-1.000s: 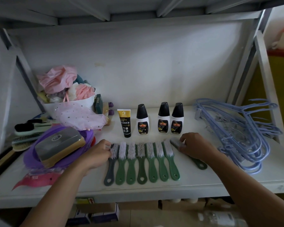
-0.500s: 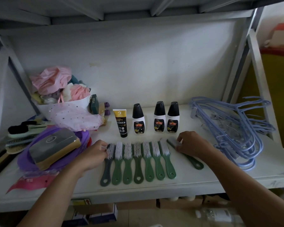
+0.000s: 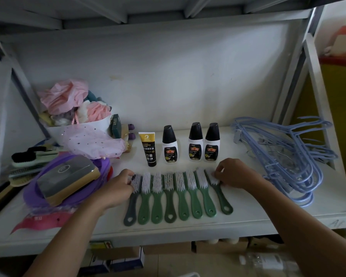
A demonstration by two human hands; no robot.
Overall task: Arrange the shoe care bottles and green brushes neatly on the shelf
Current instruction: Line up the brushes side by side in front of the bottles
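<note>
Head view: 8 green brushes (image 3: 181, 198) lie side by side at the front of the shelf (image 3: 268, 212), 3 bottles (image 3: 195, 142) and a tube (image 3: 149, 148) standing just behind; the left hand (image 3: 116, 188) curls round the head of the leftmost brush (image 3: 131, 206), and the right hand (image 3: 236, 172) pinches the head of the rightmost brush (image 3: 221, 196). Squeezing inward too hard could ride 1 brush over its neighbour or skew the row. Against 1 s ago, the rightmost brush, then splayed away, lies nearly parallel beside the row

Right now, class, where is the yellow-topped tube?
In the head view, the tube stands mid-shelf, just left of the black-capped bottles, behind the green brushes.
</note>
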